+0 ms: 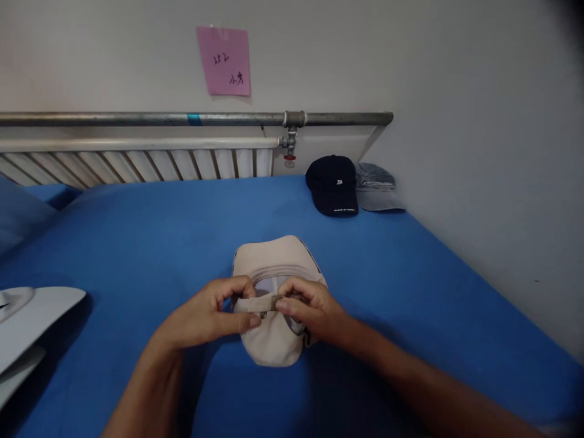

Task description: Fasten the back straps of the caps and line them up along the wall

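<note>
A beige cap point(274, 255) lies upside down on the blue sheet point(159, 243), its brim pointing away from me. My left hand point(205, 316) pinches the left end of the cap's back strap point(255, 303). My right hand point(310, 307) pinches the strap's right end, fingers curled round it. Both hands meet over the cap's rear opening.
A navy cap point(332, 185) and a grey cap point(376, 188) sit at the far right by the wall. White caps point(27, 322) lie at the left edge. A radiator point(137, 164) and a metal pipe point(182, 118) run along the back wall under a pink note point(224, 61).
</note>
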Available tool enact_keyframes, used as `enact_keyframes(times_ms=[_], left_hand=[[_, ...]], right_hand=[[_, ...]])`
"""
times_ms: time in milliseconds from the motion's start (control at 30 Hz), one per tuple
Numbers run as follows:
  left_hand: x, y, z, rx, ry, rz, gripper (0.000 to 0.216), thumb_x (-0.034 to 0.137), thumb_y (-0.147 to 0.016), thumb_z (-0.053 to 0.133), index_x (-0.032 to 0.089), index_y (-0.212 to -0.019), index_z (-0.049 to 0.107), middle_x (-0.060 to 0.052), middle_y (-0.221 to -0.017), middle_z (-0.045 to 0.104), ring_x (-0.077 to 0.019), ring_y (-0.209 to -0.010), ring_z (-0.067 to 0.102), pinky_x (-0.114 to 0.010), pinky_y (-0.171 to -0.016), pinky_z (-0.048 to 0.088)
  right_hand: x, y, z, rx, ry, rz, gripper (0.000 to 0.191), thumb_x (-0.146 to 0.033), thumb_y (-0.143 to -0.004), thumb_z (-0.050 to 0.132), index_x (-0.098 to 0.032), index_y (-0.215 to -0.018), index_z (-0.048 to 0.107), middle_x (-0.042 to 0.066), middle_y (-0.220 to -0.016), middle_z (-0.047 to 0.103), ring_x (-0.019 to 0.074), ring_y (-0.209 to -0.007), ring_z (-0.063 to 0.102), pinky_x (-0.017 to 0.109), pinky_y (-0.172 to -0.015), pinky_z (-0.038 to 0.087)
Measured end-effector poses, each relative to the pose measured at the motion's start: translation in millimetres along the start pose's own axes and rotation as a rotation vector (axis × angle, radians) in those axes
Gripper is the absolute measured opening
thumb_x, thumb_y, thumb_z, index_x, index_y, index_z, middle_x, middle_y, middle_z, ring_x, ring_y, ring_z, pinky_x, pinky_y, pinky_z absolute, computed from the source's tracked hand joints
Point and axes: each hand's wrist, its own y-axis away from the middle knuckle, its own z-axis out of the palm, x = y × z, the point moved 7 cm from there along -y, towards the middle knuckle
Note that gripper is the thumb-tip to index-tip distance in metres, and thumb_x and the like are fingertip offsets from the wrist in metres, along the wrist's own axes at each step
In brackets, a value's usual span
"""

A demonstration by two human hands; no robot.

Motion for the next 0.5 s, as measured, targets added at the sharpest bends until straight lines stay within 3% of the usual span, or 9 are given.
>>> enact_keyframes(times_ms=[33,100,200,367,500], left_hand=[[-0.6,0.0,0.3,0.001,0.041,-0.005,0.020,0.031,-0.078,0.068,0.017,-0.076,0.055,0.002,-0.074,0.050,-0.0125,-0.071,0.045,-0.025,-0.065,0.038],[-0.2,-0.5,1.8,0.002,0.068,-0.006,0.020,0.032,-0.079,0.068,0.017,-0.076,0.056,0.003,-0.072,0.049,-0.0114,-0.069,0.044,-0.024,-0.063,0.037],[2.4,-2.0,5.0,0.006,0.055,0.005,0.017,0.031,-0.080,0.067,0.016,-0.078,0.059,0.002,-0.072,0.051,-0.0114,-0.069,0.045,-0.024,-0.063,0.037],[-0.4,-4.6,7.0,0.032,0.070,-0.009,0.018,0.033,-0.079,0.068,0.016,-0.079,0.062,0.002,-0.071,0.051,-0.0115,-0.067,0.044,-0.024,-0.060,0.037],[-3.3,-6.8,6.9,0.030,0.091,-0.020,0.016,0.031,-0.077,0.070,0.017,-0.079,0.064,0.002,-0.073,0.054,-0.0118,-0.069,0.046,-0.025,-0.063,0.038]], right_hand=[[-6.0,0.3,-2.8,0.051,0.081,-0.073,0.010,-0.028,-0.083,0.060,-0.019,-0.087,0.058,-0.002,-0.068,0.057,0.0109,-0.059,0.053,0.024,-0.054,0.044],[-25.0,4.3,-2.0,0.092,0.257,-0.292,0.023,-0.021,-0.082,0.061,-0.020,-0.104,0.059,0.004,-0.092,0.065,0.0165,-0.083,0.061,0.031,-0.074,0.051],[-48.0,14.7,9.3,0.044,0.420,-0.552,0.032,-0.019,-0.085,0.058,-0.021,-0.117,0.058,0.009,-0.117,0.062,0.0218,-0.110,0.056,0.041,-0.097,0.045],[-50.4,16.3,10.9,0.100,0.425,-0.560,0.026,-0.016,-0.086,0.058,-0.023,-0.111,0.062,0.009,-0.113,0.063,0.0215,-0.109,0.058,0.041,-0.095,0.047],[-40.1,9.8,9.1,0.097,0.345,-0.478,0.028,-0.014,-0.084,0.061,-0.024,-0.109,0.062,0.007,-0.110,0.065,0.0207,-0.107,0.059,0.040,-0.093,0.049]])
